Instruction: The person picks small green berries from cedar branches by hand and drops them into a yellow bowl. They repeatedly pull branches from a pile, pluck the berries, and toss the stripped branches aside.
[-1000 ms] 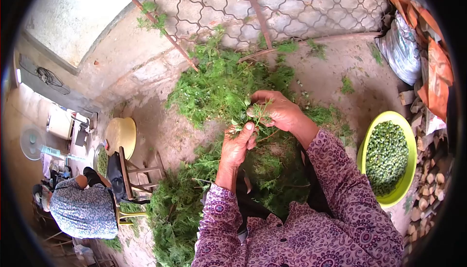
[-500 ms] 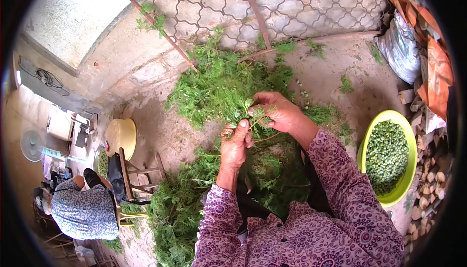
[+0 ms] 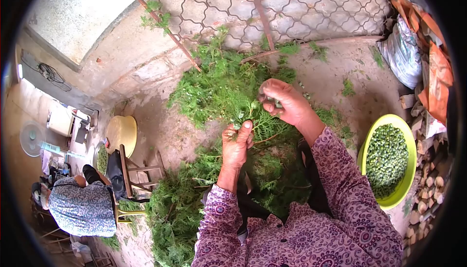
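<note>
My left hand (image 3: 237, 145) is closed around a leafy green sprig (image 3: 253, 121), thumb up against the stem. My right hand (image 3: 284, 102), just above, has its fingertips pinched shut on something small and green (too small to name). Both sit over the heap of cut greenery (image 3: 219, 87) on the ground. A lime basin (image 3: 407, 179) of green pods stands well to my right; another person (image 3: 80, 206) sits far left.

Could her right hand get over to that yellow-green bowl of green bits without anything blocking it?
Probably yes. The right hand is pinching small green pieces above the sprig, and the bowl sits open on the ground to that same side. Only bare floor and loose greenery lie between them.
</note>
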A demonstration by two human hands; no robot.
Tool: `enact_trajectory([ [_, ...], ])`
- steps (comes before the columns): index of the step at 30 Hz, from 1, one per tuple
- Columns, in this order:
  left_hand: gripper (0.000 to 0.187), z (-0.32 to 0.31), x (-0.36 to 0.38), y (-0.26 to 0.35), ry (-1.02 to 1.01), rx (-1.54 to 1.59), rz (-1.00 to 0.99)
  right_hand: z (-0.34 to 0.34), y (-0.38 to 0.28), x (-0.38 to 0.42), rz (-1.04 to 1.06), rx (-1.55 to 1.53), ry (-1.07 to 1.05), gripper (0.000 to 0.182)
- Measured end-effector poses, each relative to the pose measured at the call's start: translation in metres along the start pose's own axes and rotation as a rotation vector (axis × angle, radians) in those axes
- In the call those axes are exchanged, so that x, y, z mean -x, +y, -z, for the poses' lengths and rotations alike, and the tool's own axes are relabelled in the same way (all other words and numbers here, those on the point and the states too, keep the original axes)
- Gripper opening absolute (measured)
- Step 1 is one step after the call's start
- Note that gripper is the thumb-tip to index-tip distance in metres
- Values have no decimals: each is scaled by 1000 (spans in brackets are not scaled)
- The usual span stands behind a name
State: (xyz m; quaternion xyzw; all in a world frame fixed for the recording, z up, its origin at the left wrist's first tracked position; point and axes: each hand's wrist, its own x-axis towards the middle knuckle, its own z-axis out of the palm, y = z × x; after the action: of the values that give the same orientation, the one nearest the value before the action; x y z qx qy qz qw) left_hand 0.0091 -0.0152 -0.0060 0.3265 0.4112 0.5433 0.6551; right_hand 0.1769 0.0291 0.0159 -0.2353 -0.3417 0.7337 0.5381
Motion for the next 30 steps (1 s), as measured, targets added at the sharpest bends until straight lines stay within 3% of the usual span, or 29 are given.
enact_trajectory([
  [4,19,1,-1,-1,-52,-25,-2,-7,3,4,5,362,18,18],
  [7,16,3,-3,-2,-119,-41,-17,-11,1,6,8,471,60,20],
  [10,16,-3,-3,-2,-6,-18,-61,-7,7,4,51,530,64,17],
  [12,16,-1,-8,-8,70,-20,-86,-4,18,1,316,829,149,14],
  [13,16,0,-9,-10,146,-21,-110,-2,24,-5,624,944,122,12],
  [14,16,-1,-8,-10,144,-22,-109,1,27,-5,624,944,124,12],
  [18,20,1,-4,-8,81,-42,-131,-1,6,-4,343,745,373,8],
  [20,24,2,-3,-6,71,-48,-123,20,-12,-9,211,121,243,5],
  [24,23,5,-5,-5,79,-80,-98,8,-14,1,82,-238,101,8],
  [30,19,4,-7,-7,71,-123,-103,15,-7,-1,9,-216,-21,7],
])
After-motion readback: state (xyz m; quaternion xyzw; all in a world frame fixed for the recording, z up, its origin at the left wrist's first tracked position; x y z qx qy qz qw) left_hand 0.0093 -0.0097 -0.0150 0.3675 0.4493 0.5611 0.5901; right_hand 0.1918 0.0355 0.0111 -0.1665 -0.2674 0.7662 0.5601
